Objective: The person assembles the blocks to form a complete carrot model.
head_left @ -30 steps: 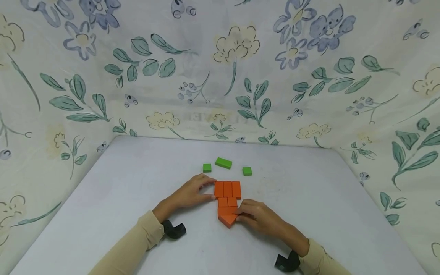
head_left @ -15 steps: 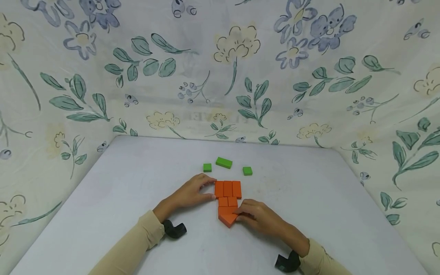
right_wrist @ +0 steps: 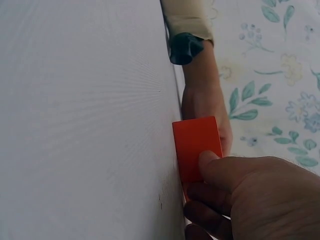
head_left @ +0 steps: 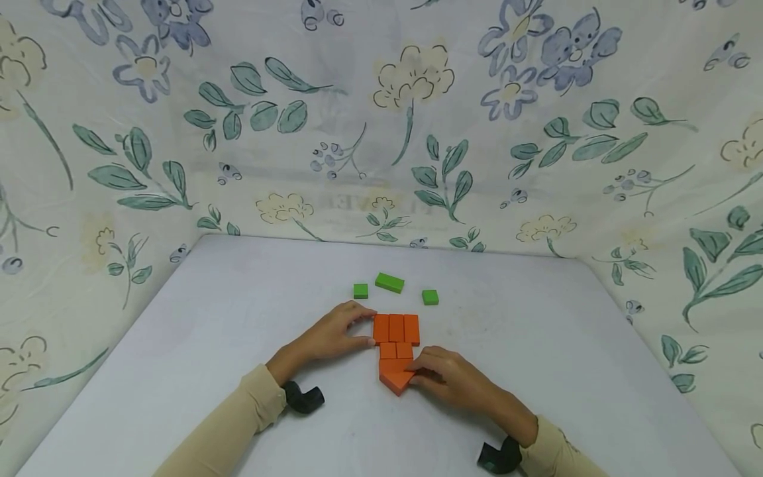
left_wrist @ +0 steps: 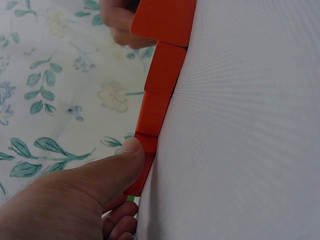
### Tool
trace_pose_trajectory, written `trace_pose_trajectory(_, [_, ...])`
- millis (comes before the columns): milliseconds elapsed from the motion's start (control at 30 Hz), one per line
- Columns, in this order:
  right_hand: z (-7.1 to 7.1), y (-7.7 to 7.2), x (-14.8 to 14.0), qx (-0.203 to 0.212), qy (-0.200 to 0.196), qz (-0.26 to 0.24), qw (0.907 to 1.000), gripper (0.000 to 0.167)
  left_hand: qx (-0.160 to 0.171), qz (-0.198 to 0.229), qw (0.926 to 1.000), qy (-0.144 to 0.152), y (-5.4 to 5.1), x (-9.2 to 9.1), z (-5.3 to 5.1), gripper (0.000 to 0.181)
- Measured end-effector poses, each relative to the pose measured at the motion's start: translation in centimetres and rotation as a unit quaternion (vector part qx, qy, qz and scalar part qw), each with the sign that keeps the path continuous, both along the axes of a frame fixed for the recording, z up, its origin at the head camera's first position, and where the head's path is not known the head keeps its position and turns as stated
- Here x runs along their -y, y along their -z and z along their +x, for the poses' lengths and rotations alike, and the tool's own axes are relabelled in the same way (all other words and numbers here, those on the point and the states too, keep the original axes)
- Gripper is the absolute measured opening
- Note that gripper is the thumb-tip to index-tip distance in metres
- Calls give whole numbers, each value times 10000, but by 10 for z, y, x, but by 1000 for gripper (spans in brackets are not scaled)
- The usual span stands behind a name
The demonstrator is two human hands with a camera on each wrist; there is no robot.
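Note:
Orange blocks lie together on the white table. Three rectangular blocks (head_left: 396,328) form a row, and two small square blocks (head_left: 396,350) touch it on the near side. Against these squares sits a triangular block (head_left: 395,377), its point toward me. My left hand (head_left: 330,334) holds the leftmost rectangular block between thumb and index finger, at its near and far ends; the left wrist view shows the thumb (left_wrist: 131,150) on its edge. My right hand (head_left: 453,377) pinches the triangular block's right corner. In the right wrist view, the thumb (right_wrist: 212,167) presses the orange side face.
Beyond the orange blocks lie a green rectangular block (head_left: 389,283), a small green block (head_left: 360,291) on the left and another small green block (head_left: 430,297) on the right. A flowered cloth (head_left: 346,218) hangs behind the table (head_left: 268,278). Black wrist devices (head_left: 305,399) sit by both cuffs.
Both hands keep their places on the orange blocks. The whole view shifts very slightly; no block visibly moves against the others.

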State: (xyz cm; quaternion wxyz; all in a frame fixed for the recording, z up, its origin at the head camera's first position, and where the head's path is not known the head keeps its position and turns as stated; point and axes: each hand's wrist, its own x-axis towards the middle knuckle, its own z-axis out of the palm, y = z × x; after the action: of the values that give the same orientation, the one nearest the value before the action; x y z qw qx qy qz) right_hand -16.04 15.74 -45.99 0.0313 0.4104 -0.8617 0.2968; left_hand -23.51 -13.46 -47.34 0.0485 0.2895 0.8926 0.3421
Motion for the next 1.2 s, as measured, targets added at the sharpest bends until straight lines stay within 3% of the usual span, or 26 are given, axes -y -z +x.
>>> trace_pose_trajectory(333, [0, 2, -1, -108, -54, -11, 9999, 23, 34, 19, 10000, 15, -1, -1, -1, 58])
trace_pose_trajectory(600, [-11, -10, -19, 750, -210, 46, 9970, 24, 39, -4, 10000, 66, 2, -2, -3, 59])
trace_pose_trajectory(733, [-30, -23, -29, 669, -21, -123, 9977, 17, 148, -40, 9999, -62, 3, -1, -2, 61])
trace_pose_trajectory(867, [-55, -39, -28, 590, 453, -99, 9972, 15, 190, -12, 9997, -157, 4, 3, -1, 62])
trace_pose_trajectory(1033, [-94, -52, -14, 616, 814, 261, 9944, 13, 255, -3, 9995, -184, 7, 3, 0, 62])
trace_pose_trajectory(1200, [-133, -55, 3, 675, 1008, 723, 9900, 13, 199, 66, 9997, -154, 5, 0, -2, 60])
